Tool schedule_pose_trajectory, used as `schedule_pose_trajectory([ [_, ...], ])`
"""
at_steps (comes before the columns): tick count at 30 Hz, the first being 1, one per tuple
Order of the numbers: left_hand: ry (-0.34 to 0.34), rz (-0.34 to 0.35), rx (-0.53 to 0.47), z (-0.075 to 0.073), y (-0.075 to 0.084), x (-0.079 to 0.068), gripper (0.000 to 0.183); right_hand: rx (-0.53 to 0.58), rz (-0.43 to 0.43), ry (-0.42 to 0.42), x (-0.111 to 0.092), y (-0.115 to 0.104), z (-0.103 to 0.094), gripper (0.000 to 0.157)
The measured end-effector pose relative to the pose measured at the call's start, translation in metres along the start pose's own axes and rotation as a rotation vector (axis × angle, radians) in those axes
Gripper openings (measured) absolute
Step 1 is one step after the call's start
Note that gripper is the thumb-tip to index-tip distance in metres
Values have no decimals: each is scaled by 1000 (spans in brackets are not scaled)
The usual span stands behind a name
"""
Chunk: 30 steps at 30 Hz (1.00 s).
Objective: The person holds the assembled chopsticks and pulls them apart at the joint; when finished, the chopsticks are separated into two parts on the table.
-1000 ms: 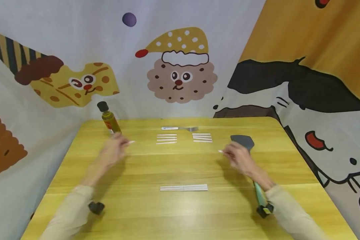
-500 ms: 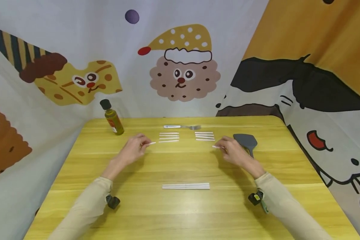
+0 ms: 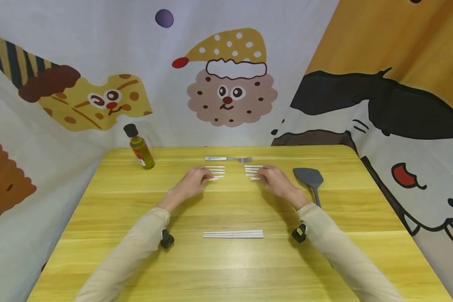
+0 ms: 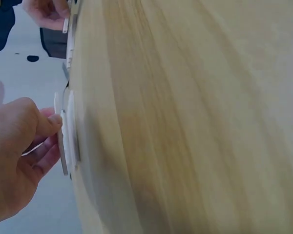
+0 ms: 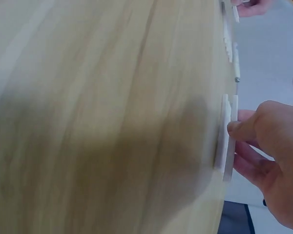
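Bench (image 3: 230, 205): your left hand (image 3: 191, 183) and right hand (image 3: 277, 182) have just come in to left stick row (image 3: 219, 170) and right stick row (image 3: 251, 169); grips pinch left stick (image 4: 62, 148) and right stick (image 5: 230, 156), so both now meet the near edges.

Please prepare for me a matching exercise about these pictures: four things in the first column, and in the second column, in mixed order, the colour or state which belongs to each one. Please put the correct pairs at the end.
Column 1
1. bottle
2. fork
3. spatula
4. left hand

Column 2
A. has a white handle and metal tines
B. pinches a short white stick
C. yellow-green, with a dark cap
D. dark grey at its broad end

Right pairs: 1-C, 2-A, 3-D, 4-B
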<state>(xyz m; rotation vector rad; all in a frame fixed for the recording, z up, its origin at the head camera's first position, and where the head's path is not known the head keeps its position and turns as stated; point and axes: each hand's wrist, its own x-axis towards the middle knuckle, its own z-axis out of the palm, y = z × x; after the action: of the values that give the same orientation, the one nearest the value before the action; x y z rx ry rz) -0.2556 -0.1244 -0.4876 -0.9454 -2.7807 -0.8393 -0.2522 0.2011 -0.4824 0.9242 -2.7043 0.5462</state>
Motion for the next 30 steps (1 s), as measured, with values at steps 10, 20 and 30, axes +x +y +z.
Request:
schedule_pose_trajectory([
  [10, -43, 13, 18, 12, 0, 11, 18, 12, 39, -19, 6, 0, 17, 24],
  [20, -22, 42, 37, 21, -4, 16, 19, 10, 13, -1, 8, -1, 20, 22],
  [30, -8, 35, 42, 20, -3, 14, 17, 14, -12, 29, 7, -4, 13, 20],
])
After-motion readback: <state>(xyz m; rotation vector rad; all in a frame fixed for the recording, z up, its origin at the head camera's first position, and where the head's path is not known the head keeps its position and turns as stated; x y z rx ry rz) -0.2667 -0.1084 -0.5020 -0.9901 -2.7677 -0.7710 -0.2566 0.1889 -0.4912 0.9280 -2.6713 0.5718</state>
